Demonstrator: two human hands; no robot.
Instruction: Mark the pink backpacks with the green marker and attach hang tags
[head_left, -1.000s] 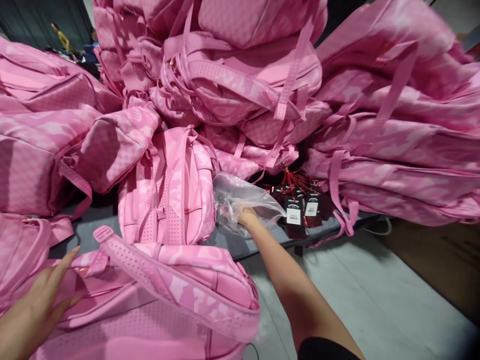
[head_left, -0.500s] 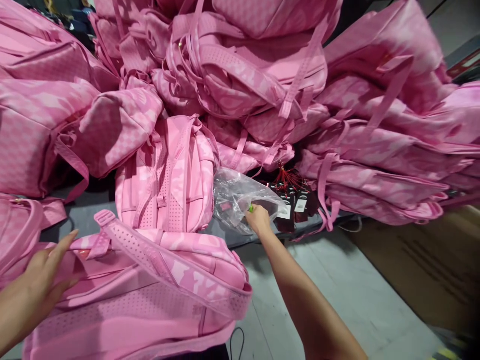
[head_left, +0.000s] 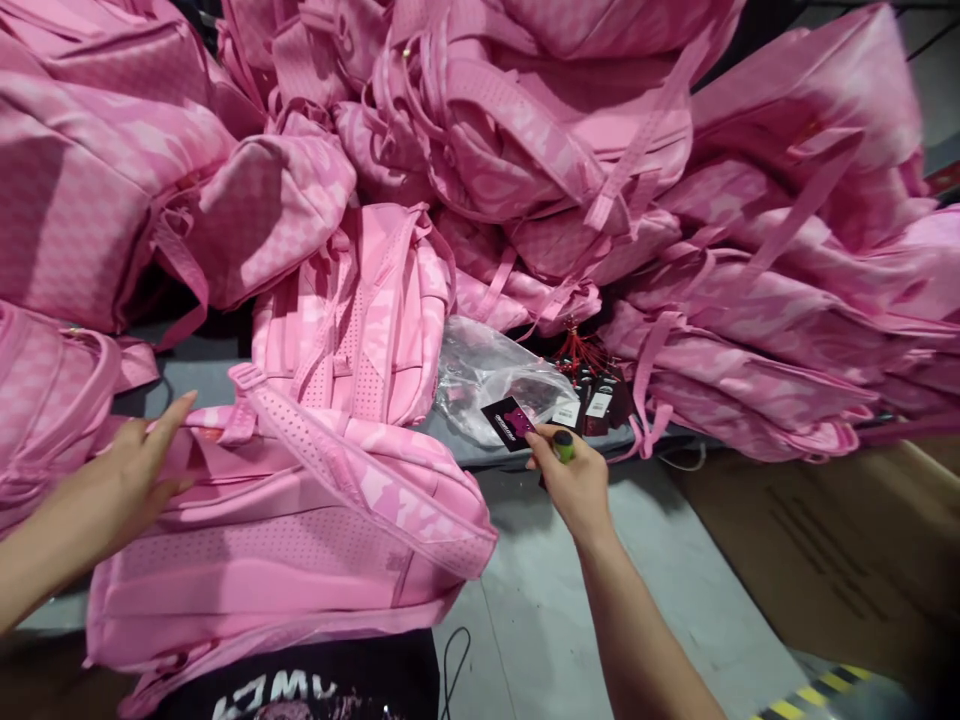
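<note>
By plastic bag [head_left: 469, 372], right hand [head_left: 581, 488] pinches card [head_left: 504, 424] (green object [head_left: 562, 448] too); left hand [head_left: 124, 485], fingers apart, at backpack [head_left: 300, 560].

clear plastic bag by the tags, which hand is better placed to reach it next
Probably the right hand: it is close to the plastic bag, though it holds a black card and a green item. The left hand, open, is farther away, beside the near backpack.

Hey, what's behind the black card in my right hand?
Behind the black card, parts of the clear plastic bag and the grey table show around its edges. Whatever lies directly behind the card and your right hand is covered, so I can't tell.
</note>
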